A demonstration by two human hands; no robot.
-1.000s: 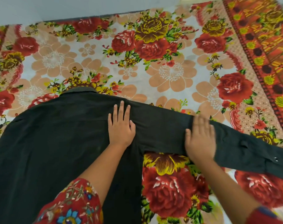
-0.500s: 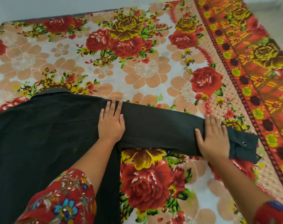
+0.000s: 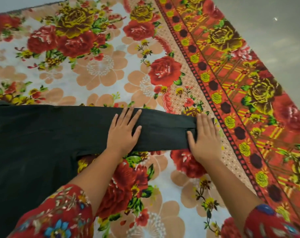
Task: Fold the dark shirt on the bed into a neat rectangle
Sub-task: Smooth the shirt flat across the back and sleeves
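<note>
The dark shirt (image 3: 42,138) lies flat on the bed, its body filling the left side and running out of view at the left and bottom. Its right sleeve (image 3: 163,131) stretches out to the right. My left hand (image 3: 124,133) presses flat on the middle of that sleeve, fingers spread. At the sleeve's cuff end, my right hand (image 3: 205,136) lies flat with straight fingers, covering the cuff. The collar is only just visible at the far left edge.
The bed is covered by a floral sheet (image 3: 101,69) with red roses and peach flowers. An orange and red patterned border (image 3: 231,93) runs diagonally along the bed's right edge, and grey floor (image 3: 274,31) lies beyond it.
Both hands have slid to the right along the sleeve: the left from the shoulder to mid-sleeve, the right from mid-sleeve onto the cuff. The view has swung right.
</note>
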